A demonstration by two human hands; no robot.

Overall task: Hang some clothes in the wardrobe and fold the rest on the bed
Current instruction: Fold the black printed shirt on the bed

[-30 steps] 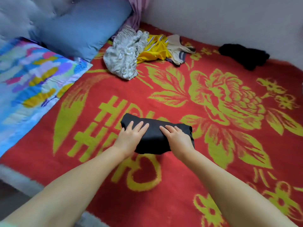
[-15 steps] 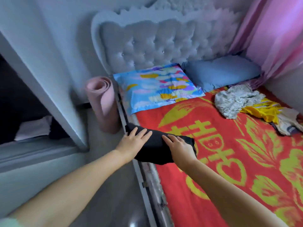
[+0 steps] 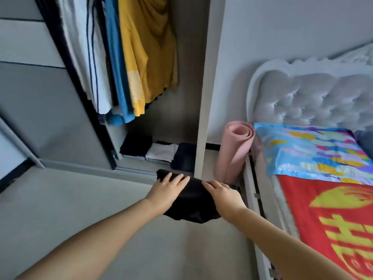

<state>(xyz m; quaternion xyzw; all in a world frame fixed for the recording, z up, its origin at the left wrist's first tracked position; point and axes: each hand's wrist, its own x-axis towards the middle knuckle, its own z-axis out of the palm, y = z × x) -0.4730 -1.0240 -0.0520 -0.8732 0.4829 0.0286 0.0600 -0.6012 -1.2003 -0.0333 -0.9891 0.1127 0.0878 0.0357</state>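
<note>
Both hands, left (image 3: 168,187) and right (image 3: 223,194), palms down, clasp folded black garment (image 3: 191,207) above floor; open grey wardrobe (image 3: 202,87) holds hanging yellow garment (image 3: 147,51), folded stacks (image 3: 161,151) below.

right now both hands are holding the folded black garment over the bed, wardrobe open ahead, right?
Not quite. The head view shows the left hand and right hand holding the folded black garment over the floor, beside the bed; the wardrobe is open ahead.

Yellow double-happiness character 囍 (cut off at edge), on red blanket (image 3: 331,223)
</note>
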